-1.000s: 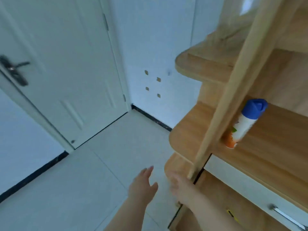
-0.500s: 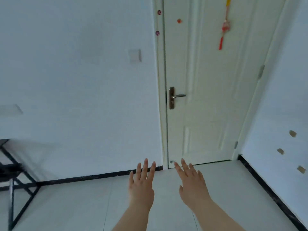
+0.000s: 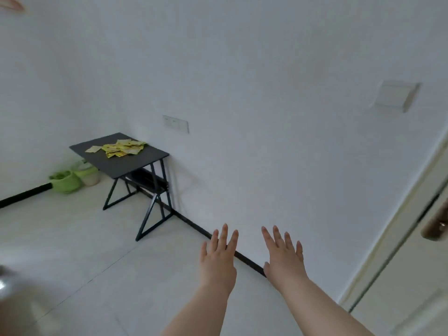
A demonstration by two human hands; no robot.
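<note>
The view has swung from the door (image 3: pixel 421 294) to a black table (image 3: pixel 135 163); yellow packets (image 3: pixel 121 148) lie by its far edge, well beyond the left hand (image 3: pixel 218 260) and right hand (image 3: pixel 284 260), both spread, empty.

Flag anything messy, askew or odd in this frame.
The yellow packets on the black table lie in a loose heap, overlapping at mixed angles, with a paler one at the heap's left edge. Nothing looks spilled or broken. The left hand and right hand are held out open, holding nothing.
</note>
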